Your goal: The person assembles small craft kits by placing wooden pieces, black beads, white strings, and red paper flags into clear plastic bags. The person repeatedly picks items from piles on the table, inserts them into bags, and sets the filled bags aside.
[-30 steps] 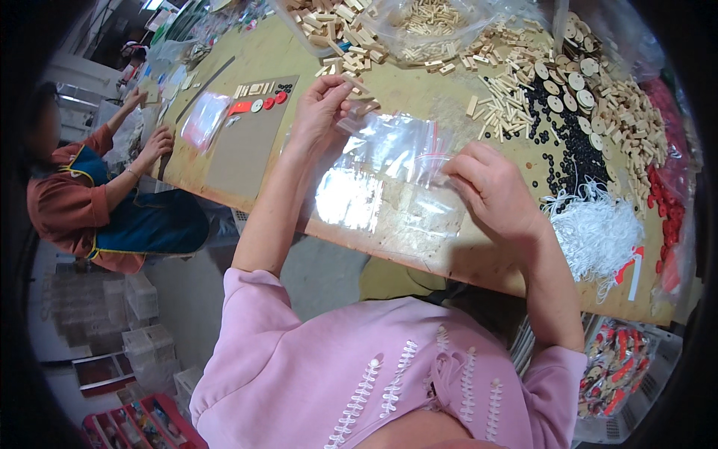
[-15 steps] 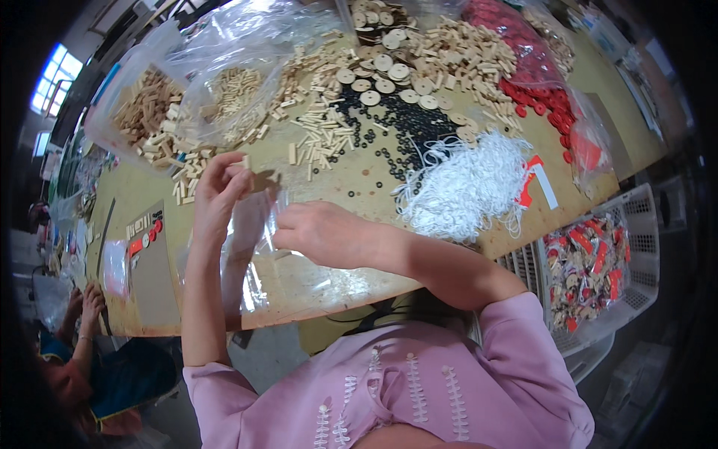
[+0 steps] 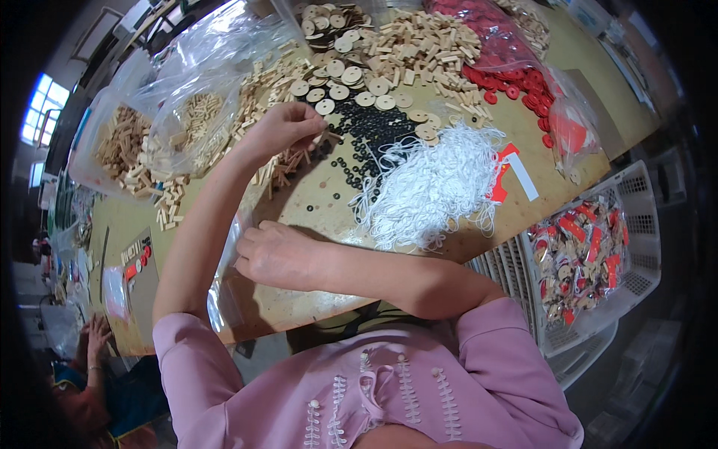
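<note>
In the head view, a pile of white string is lying on the table and serving as the landmark. The left hand is hanging over the loose wooden sticks, to the left of the string and farther back; its fingers are bending downward, and I cannot tell whether they are gripping anything. The right hand is resting low, left of the string, its fingers curling against a clear plastic bag; I cannot tell whether they are pinching it. The bag is lying farther left of the string than the right hand. Black beads are spreading just behind the string, with wooden discs sitting beyond them. Red rings are lying behind the string and to its right. A white basket is standing to the string's right, holding filled bags.
</note>
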`<state>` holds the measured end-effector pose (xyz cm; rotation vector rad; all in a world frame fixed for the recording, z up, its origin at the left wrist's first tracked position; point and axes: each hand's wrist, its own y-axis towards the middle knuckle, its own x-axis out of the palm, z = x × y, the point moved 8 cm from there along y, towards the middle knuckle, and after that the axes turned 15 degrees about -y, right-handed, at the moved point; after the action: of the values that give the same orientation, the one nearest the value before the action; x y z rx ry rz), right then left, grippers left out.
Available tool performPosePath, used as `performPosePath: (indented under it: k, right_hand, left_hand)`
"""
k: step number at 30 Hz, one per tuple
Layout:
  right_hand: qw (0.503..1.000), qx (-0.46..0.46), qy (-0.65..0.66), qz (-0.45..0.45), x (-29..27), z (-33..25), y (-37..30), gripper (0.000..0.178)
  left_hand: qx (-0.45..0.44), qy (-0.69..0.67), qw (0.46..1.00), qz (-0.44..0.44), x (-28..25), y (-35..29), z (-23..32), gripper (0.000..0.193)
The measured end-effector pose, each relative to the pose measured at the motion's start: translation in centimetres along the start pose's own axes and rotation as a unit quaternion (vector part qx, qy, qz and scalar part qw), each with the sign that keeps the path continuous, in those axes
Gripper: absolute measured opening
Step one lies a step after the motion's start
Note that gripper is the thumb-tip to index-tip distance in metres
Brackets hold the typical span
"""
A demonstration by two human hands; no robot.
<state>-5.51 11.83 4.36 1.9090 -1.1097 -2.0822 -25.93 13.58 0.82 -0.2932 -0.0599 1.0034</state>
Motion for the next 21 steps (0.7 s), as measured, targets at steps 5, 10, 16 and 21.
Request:
performPosePath:
  k: [5,10,16,21]
  right_hand:
    - [0.999,0.024,0.032,-0.006,-0.1,0.9,0.2,0.008]
    - [0.996,-0.001,0.073,-0.046,1.1,0.9,0.5,0.008]
    - [0.999,0.007,0.051,-0.006,1.1,0.3,0.5,0.006]
    - [0.999,0.002,0.051,0.009,1.5,0.0,0.4,0.008]
  left_hand:
    - [0.008,-0.003,0.997,-0.077,4.9,4.8,2.6,0.019]
    - [0.003,-0.086,0.995,-0.059,7.3,5.8,3.3,0.017]
    - [-0.003,-0.137,0.989,-0.061,6.8,5.7,2.3,0.012]
    - [0.013,-0.127,0.988,-0.087,7.0,4.8,2.7,0.014]
